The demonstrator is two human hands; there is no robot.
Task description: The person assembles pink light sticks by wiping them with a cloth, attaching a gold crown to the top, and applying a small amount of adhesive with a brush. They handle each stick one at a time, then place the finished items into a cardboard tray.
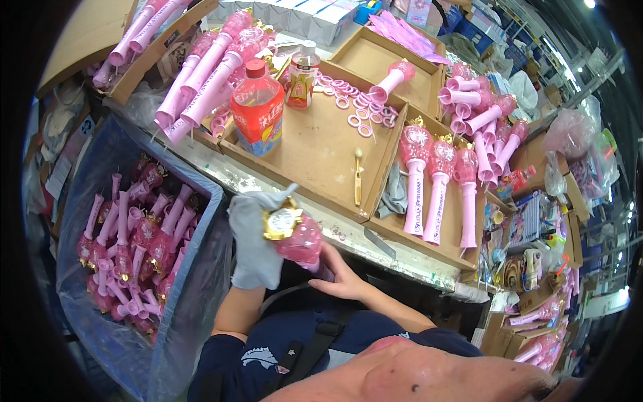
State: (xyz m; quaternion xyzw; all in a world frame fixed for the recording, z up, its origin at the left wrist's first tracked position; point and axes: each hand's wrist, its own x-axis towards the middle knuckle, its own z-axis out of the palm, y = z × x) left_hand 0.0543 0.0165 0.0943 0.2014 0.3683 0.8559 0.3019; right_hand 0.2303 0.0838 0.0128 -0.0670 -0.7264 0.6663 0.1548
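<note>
A pink toy wand [300, 242] with a clear faceted head and a gold top with a white emblem is held in front of my chest. My right hand [341, 276] is closed around its pink handle. Grey cloth [253, 234] covers my left hand [262, 258] and lies against the wand's gold top. Its fingers are hidden, and whether the cloth is a glove or a rag I cannot tell. Beyond my hands is a shallow cardboard tray [315, 181] with pink rings [362, 114] and a small brush-like tool [358, 175].
At the left stands a blue plastic-lined bin [218, 201] full of pink wands. A red-capped bottle [256, 110] and a smaller white-capped bottle [303, 75] stand on the tray. Three wands [441, 181] lie in the right-hand box beside another grey cloth [395, 193].
</note>
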